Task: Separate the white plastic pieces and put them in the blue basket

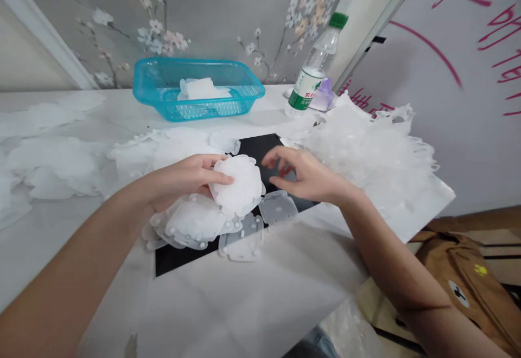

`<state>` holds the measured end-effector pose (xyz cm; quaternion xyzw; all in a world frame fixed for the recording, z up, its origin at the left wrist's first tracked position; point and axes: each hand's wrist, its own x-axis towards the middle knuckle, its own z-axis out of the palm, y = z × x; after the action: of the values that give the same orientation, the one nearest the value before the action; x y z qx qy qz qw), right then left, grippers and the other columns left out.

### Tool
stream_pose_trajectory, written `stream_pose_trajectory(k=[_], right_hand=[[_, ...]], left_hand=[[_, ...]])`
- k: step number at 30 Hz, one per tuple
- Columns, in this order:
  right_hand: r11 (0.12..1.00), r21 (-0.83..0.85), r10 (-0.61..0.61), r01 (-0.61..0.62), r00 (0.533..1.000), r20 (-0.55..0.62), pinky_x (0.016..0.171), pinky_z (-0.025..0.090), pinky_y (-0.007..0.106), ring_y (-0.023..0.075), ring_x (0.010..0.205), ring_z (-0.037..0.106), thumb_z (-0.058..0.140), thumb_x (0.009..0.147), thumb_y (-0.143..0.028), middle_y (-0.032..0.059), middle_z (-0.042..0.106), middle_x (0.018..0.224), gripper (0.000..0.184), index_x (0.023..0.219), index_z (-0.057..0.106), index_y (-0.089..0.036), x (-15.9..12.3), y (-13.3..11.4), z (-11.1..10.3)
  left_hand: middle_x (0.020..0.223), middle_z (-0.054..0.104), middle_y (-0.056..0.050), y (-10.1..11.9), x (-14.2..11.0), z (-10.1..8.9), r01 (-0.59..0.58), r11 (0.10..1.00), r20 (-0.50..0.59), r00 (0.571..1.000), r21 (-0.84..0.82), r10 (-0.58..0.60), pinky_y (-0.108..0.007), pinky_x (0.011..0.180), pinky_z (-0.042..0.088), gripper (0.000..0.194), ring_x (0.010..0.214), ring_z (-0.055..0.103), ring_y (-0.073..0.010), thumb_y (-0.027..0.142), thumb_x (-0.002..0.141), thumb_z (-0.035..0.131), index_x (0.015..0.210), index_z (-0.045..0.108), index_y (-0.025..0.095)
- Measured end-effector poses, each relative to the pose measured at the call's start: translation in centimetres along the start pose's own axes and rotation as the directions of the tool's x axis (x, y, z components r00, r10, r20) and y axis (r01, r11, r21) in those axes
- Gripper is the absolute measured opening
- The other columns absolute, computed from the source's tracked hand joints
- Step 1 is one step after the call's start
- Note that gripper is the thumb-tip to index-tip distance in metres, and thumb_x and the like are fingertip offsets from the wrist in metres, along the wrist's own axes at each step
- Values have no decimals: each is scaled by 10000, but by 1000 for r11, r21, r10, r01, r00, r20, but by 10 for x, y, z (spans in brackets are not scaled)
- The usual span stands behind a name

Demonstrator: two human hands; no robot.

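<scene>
Left hand (199, 180) gripped one white piece (238, 185), face up, above black sheet (260, 157); right hand (303, 174), open, hovered above it.

Held piece (241, 187): was thin, white, rounded-square, with scalloped translucent edge; layer count could not be determined. Was pinched at one side in left hand (199, 178), broad face visible. Loose pieces (195, 221): were translucent, tabbed, dotted; overlapped nearby, some lying on black sheet (179, 260).
</scene>
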<state>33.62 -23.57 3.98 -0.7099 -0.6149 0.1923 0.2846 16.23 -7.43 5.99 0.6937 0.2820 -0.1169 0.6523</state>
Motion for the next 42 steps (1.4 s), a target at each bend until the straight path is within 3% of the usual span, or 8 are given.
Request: stream_pose_trajectory(k=[5,10,18,25,28,31,35,42], right_hand=[[988,-104,144,-112,910,390,501,355,225,100,588,499,705,662,-356,-22,588,717,270,872,616,-211,-1,7,-6],[991,-99,124,-90,892,435,475,303,224,80,532,447,641,690,-277,-41,536,634,87,716,603,-203,-4,1,-6],[975,46,221,-217,971,-96,475,311,222,65,483,386,596,701,-238,-61,458,548,151,643,465,-188,-1,3,-8],[947,283,294,-150,758,-583,397,380,206,72,413,505,621,764,-363,-38,572,639,220,711,489,-195,0,-6,5],[993,121,77,-7,808,-585,446,453,212,90,490,589,572,825,-347,-10,643,736,155,787,558,-198,-2,-13,15],[958,-119,-286,262,916,-281,655,541,252,144,765,672,514,869,-257,42,701,904,129,851,630,-202,-4,-16,23],[866,-299,-425,400,905,-18,682,548,276,169,853,681,438,913,-232,68,705,1038,241,911,676,-191,-6,-16,31],[809,-361,-549,463,815,-186,598,540,251,162,829,698,467,904,-208,54,730,985,230,922,696,-189,-9,-17,37]], left_hand=[[847,655,-23,0,-1,-1,21,1000,7,1000,1,-21,-252,642,475,536,713,614,-169,296,636,677,1147,565,177],[835,667,-25,-1,-2,0,16,999,64,998,-31,-14,-261,689,496,530,719,629,-169,254,667,637,1183,545,178],[809,671,-15,-1,0,-2,14,998,78,997,-56,-10,-246,666,506,475,724,634,-171,189,664,590,1139,579,194],[873,680,-27,-3,0,-3,65,997,87,994,-52,-61,-252,642,508,524,763,651,-193,235,670,626,1188,558,201],[873,679,-30,-3,1,-1,67,996,88,994,-56,-62,-255,647,511,500,775,651,-195,246,677,626,1170,567,196],[894,678,-32,-3,2,-1,53,997,94,994,-50,-48,-254,670,511,468,801,642,-189,241,678,617,1141,578,187],[894,673,-26,-2,3,-1,22,1000,134,991,-19,-19,-253,711,497,416,822,627,-182,238,680,593,1094,603,197],[936,654,-50,-3,3,-1,-7,1000,134,991,-9,8,-266,745,482,354,867,613,-191,220,671,572,1020,611,175]])
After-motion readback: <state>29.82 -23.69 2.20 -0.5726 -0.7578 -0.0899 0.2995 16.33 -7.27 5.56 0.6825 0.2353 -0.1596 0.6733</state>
